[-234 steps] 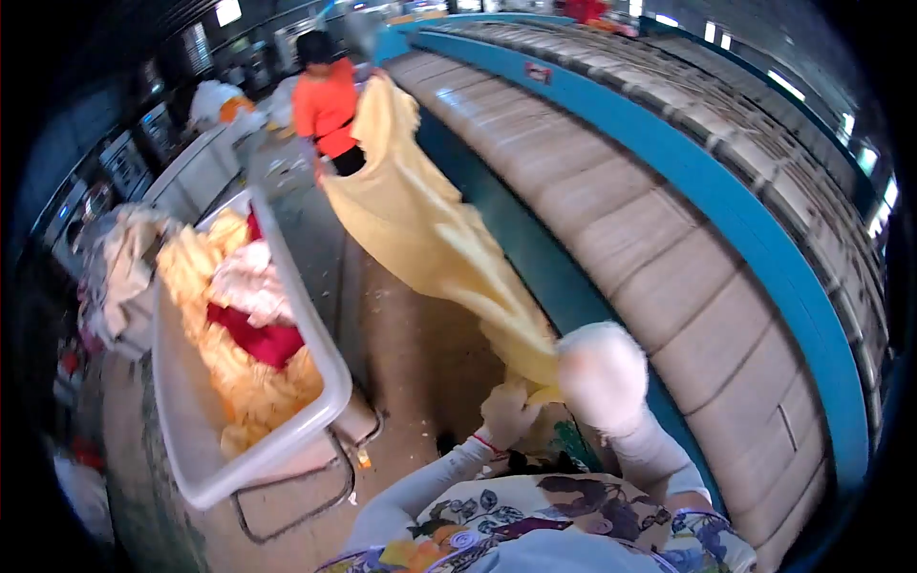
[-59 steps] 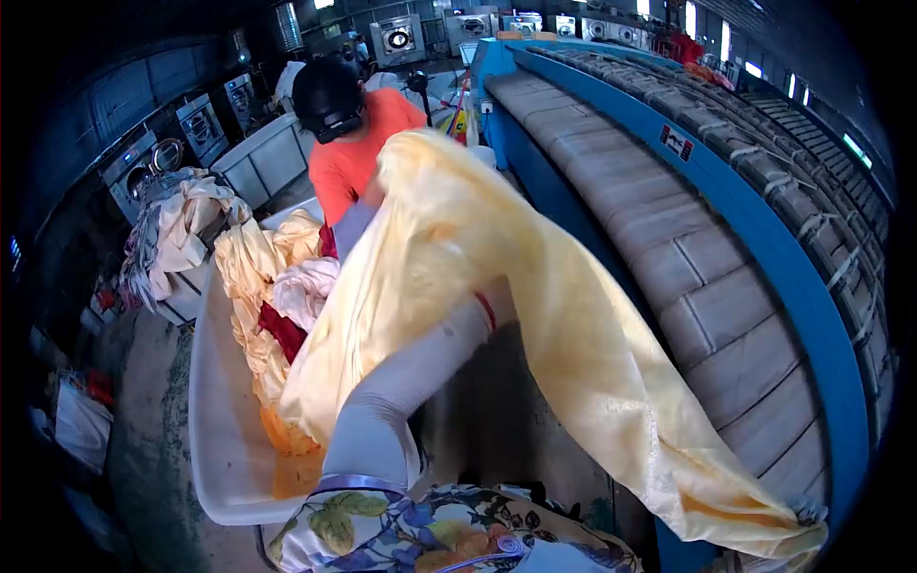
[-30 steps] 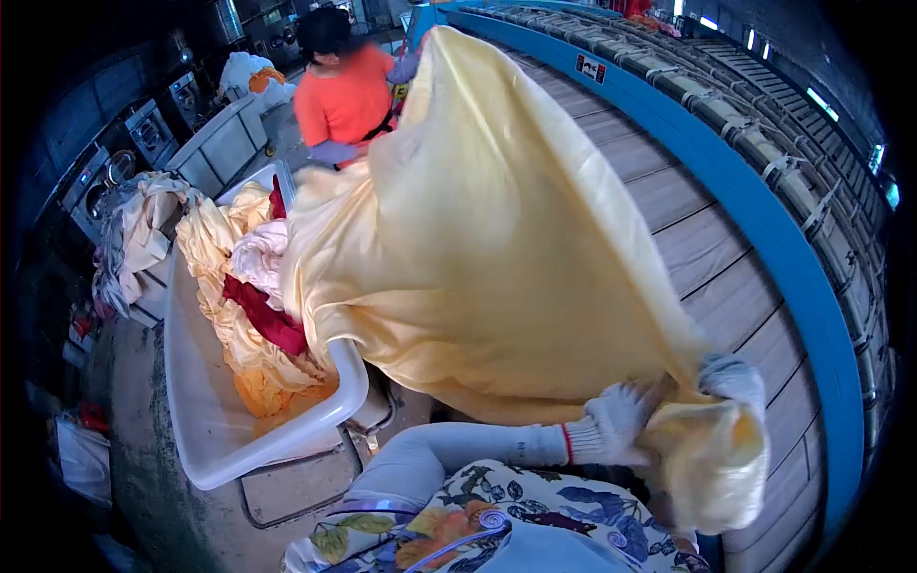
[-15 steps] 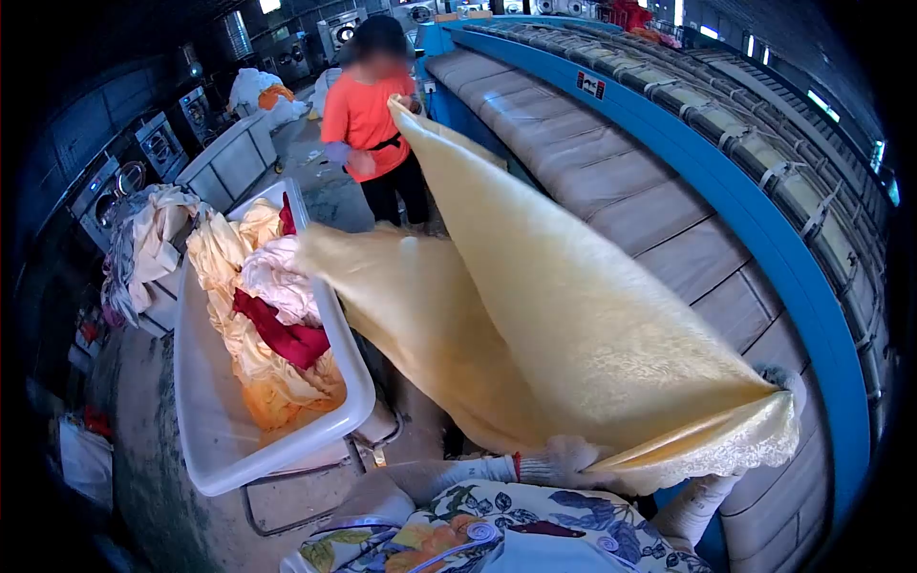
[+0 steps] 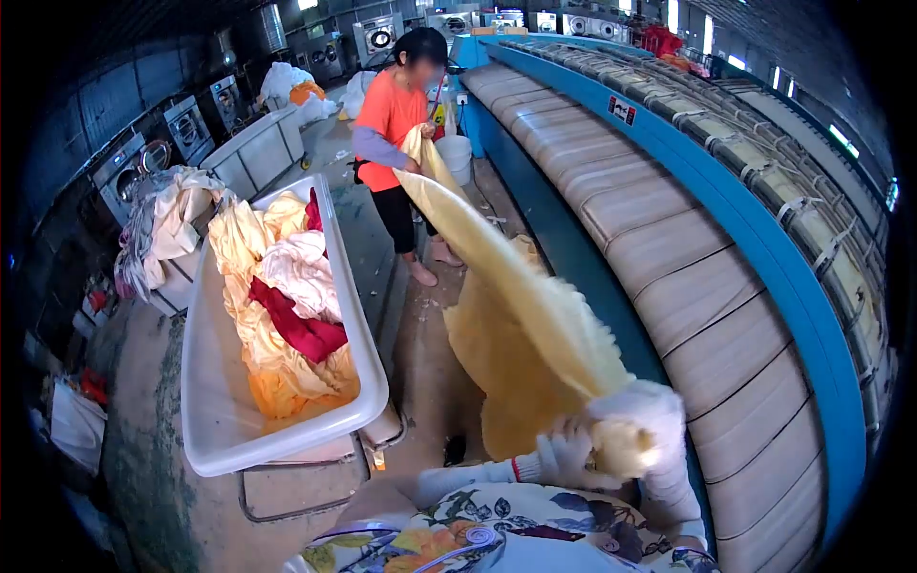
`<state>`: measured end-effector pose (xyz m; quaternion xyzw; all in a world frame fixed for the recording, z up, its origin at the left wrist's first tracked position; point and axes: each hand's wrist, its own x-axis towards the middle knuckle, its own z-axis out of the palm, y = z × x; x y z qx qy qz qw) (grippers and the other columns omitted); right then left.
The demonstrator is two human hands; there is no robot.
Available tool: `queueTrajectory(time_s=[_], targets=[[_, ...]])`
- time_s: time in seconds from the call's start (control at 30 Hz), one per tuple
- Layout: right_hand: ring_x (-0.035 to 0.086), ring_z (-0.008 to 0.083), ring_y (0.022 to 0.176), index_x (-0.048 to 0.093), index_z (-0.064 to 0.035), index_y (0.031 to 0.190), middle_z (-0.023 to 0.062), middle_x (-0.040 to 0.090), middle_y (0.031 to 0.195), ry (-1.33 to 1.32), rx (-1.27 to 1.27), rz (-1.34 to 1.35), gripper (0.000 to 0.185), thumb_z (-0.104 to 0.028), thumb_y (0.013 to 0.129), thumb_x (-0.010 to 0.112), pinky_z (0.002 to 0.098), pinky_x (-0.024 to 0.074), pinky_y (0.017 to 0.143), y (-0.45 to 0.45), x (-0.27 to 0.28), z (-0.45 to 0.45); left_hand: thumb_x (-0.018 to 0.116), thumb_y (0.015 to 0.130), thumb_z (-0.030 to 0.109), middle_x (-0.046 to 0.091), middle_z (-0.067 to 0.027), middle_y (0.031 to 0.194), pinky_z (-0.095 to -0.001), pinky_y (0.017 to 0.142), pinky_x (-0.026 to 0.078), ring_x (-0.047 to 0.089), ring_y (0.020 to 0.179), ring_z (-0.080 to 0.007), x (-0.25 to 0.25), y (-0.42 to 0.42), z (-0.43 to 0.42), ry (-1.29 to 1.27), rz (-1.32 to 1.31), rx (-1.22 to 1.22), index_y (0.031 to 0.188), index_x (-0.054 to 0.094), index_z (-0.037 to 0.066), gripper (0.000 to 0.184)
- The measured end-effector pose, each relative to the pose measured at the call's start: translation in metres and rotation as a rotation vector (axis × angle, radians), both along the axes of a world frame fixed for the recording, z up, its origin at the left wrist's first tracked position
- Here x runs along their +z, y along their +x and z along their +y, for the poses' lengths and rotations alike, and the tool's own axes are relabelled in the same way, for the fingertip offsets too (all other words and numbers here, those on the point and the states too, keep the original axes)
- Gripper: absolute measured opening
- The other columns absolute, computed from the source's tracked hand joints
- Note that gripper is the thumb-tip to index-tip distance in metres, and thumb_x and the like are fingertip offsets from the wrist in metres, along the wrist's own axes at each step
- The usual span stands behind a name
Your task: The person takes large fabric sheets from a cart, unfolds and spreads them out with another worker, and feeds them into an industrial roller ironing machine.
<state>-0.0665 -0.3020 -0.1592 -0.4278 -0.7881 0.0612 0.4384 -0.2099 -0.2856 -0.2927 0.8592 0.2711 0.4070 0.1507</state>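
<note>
A large pale yellow cloth [image 5: 521,296] stretches away from me, gathered lengthwise, with its lower part hanging toward the floor. My left hand [image 5: 565,456], in a white knit glove with a red cuff edge, is closed on the near end. Close beside it, my gloved right hand [image 5: 654,420] grips the same bunched end, its fingers partly hidden and blurred. At the far end, a co-worker [image 5: 392,124] in an orange shirt holds the cloth with both hands.
On the left stands a white tub cart [image 5: 196,420] with yellow, pink and dark red cloths [image 5: 296,325]. To the right runs a long blue machine [image 5: 764,277] with a padded, strapped bed [image 5: 659,229]. A white bucket [image 5: 455,158] stands behind the co-worker. Washing machines line the back.
The spread cloth has narrowed into a gathered length and dropped lower. My right hand has come left, beside my left hand. The co-worker has brought both hands together on the far end.
</note>
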Motion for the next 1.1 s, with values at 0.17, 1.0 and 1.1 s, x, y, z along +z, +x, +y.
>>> queueTrajectory(time_s=[0.17,1.0,1.1], targets=[[0.058,0.0213,0.052,0.070,-0.0219,0.100,0.0021,0.054,0.062,0.234,0.046,-0.119,0.028,-0.023,0.072,0.067,0.0327,0.0447,0.046,-0.014,0.010,0.012,0.073,0.075,0.046,0.065,-0.0135,0.098,-0.0402,0.065,0.050,0.064,0.079,-0.0288,-0.119,0.018,0.045,-0.139,-0.139,-0.071,0.112,0.062,0.004,0.057],[0.060,0.0285,0.082,0.075,-0.0186,0.081,0.0050,0.061,0.073,-0.042,-0.995,-0.208,0.019,-0.018,0.062,0.073,0.0366,0.0481,0.074,0.220,-0.101,-0.120,0.035,0.099,0.038,0.061,-0.0202,0.116,-0.0389,0.088,0.046,0.061,0.105,-0.0344,-0.152,-0.039,0.069,-0.853,0.907,-0.291,0.143,0.035,0.019,0.047],[0.060,0.0294,0.092,0.075,-0.0185,0.082,0.0057,0.064,0.082,-0.221,-1.112,-0.179,0.019,-0.015,0.064,0.071,0.0366,0.0485,0.082,0.219,-0.095,-0.136,0.038,0.099,0.042,0.058,-0.0163,0.124,-0.0359,0.094,0.043,0.058,0.112,-0.0310,-0.131,-0.023,0.066,-1.039,0.861,-0.380,0.143,0.038,0.015,0.052]])
